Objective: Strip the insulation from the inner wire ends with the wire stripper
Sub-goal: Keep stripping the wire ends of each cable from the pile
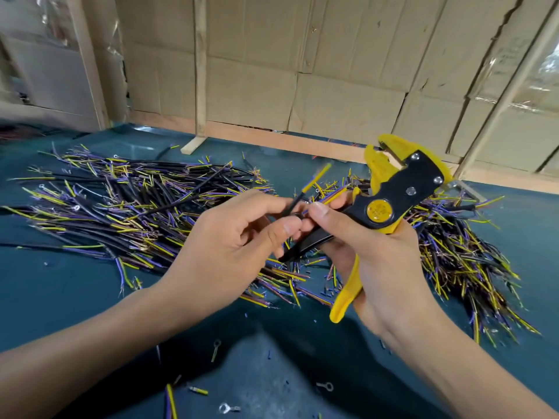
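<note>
My right hand (378,261) grips the yellow-and-black wire stripper (393,189) by its handles, jaws pointing up and away to the right. My left hand (242,237) pinches a short black-sheathed cable (292,204) between thumb and fingers, right beside the stripper's handle. The cable's yellow inner wire end (317,176) sticks up, blurred; it is apart from the jaws. My right thumb also touches the cable near the pinch.
A big heap of black cables with yellow and purple inner wires (136,204) covers the dark green table to the left, and another heap (453,252) lies right. Ring terminals (225,408) and insulation bits are scattered near the front. Cardboard walls (332,71) stand behind.
</note>
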